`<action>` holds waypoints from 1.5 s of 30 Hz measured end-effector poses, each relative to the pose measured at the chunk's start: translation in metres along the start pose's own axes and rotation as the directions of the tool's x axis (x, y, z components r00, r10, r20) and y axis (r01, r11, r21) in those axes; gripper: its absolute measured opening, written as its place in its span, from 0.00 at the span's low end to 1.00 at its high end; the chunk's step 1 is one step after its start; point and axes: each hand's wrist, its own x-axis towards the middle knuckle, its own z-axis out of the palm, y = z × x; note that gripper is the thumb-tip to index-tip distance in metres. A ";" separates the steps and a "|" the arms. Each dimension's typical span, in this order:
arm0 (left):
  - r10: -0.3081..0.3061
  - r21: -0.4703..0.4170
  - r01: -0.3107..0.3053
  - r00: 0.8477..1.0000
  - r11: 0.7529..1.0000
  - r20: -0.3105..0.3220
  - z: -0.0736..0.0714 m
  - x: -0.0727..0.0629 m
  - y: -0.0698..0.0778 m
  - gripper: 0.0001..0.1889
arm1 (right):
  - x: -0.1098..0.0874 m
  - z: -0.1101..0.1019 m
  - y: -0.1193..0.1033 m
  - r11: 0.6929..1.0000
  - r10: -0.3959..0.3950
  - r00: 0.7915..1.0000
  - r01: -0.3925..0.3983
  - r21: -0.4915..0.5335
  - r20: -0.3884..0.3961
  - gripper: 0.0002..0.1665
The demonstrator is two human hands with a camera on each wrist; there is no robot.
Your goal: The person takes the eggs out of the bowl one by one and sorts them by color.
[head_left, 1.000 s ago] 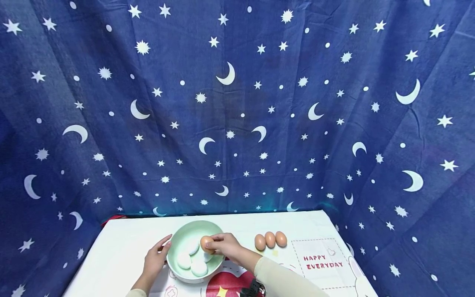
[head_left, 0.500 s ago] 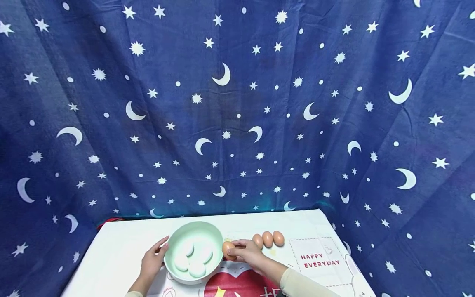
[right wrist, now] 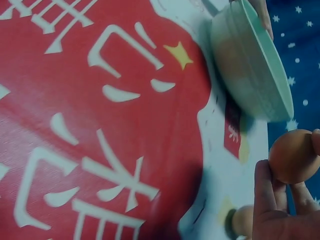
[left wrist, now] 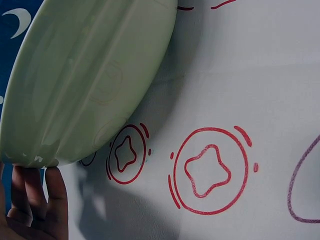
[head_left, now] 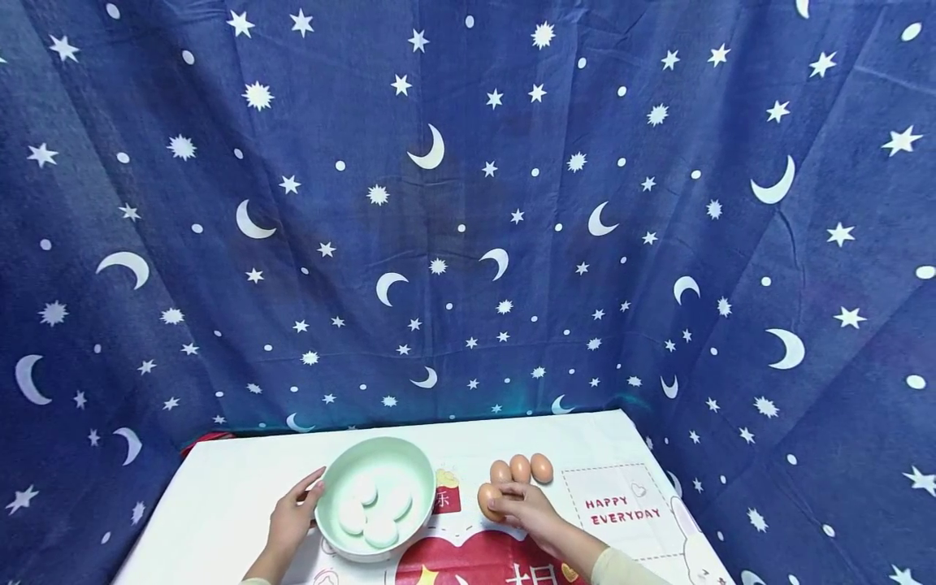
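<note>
A pale green bowl (head_left: 375, 543) stands on the table with several white eggs (head_left: 380, 531) in it. My left hand (head_left: 288, 520) holds the bowl's left side, thumb near the rim; the left wrist view shows fingertips (left wrist: 56, 187) against the bowl's outer wall. To the right of the bowl, my right hand (head_left: 528, 509) pinches a brown egg (head_left: 488, 502) between thumb and fingers, clear in the right wrist view as a round brown egg (right wrist: 294, 156). Just behind that hand, three brown eggs (head_left: 520, 468) lie in a row, apart from the bowl.
A white tablecloth (head_left: 249, 471) with red prints covers the table, including a large red shape (head_left: 468, 561) in front and a dashed square (head_left: 621, 512) at right. A blue curtain (head_left: 453, 203) with moons and stars surrounds the back and sides.
My right hand has carried the brown egg from above the bowl rightward, out past the rim, to near the three brown eggs. The left hand stays on the bowl. The view has shifted slightly.
</note>
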 end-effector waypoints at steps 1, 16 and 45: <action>-0.001 -0.002 0.001 1.000 1.000 0.000 -0.001 0.000 -0.001 0.25 | -0.001 -0.003 0.003 1.000 0.005 1.000 -0.005 0.008 0.001 0.34; -0.063 -0.012 0.063 0.998 0.998 0.006 -0.004 0.001 0.000 0.26 | -0.020 -0.065 0.045 0.996 0.091 0.984 -0.091 0.006 -0.152 0.40; -0.073 -0.015 0.073 0.997 0.997 0.006 0.000 0.003 0.001 0.29 | 0.040 -0.128 0.036 0.957 0.054 0.852 -0.193 -0.217 -0.520 0.34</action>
